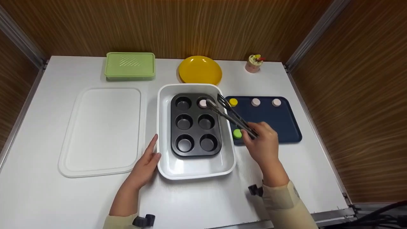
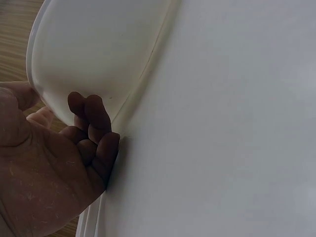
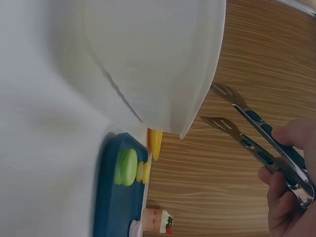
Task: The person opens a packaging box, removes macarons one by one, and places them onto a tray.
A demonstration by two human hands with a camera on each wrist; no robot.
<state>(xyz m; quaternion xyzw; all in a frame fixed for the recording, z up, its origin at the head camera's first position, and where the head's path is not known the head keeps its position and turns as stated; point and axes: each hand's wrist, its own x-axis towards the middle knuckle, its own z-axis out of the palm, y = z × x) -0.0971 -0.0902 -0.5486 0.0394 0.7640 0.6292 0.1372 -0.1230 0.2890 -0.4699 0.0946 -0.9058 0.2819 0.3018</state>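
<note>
A white basin [image 1: 196,170] holds a dark muffin tin [image 1: 196,132] with a pale pink macaron [image 1: 203,103] in its far right cup. My right hand [image 1: 264,143] grips metal tongs [image 1: 232,120] by the handles. Their arms are spread, and the tips hover by that cup with nothing between them; the right wrist view also shows the tongs [image 3: 257,154] parted. On the basin's left side rests my left hand [image 1: 145,168], forefinger extended along the wall and thumb at the rim. In the left wrist view its other fingers [image 2: 96,118] bend loosely beside the basin wall [image 2: 98,49].
Right of the basin, a navy tray [image 1: 265,122] carries yellow [image 1: 233,102], green [image 1: 237,133] and two pale pink macarons [image 1: 255,102]. Behind stand a green lidded box [image 1: 130,66], a yellow plate [image 1: 200,70] and a small dessert cup [image 1: 253,65]. A white lid [image 1: 103,130] lies left.
</note>
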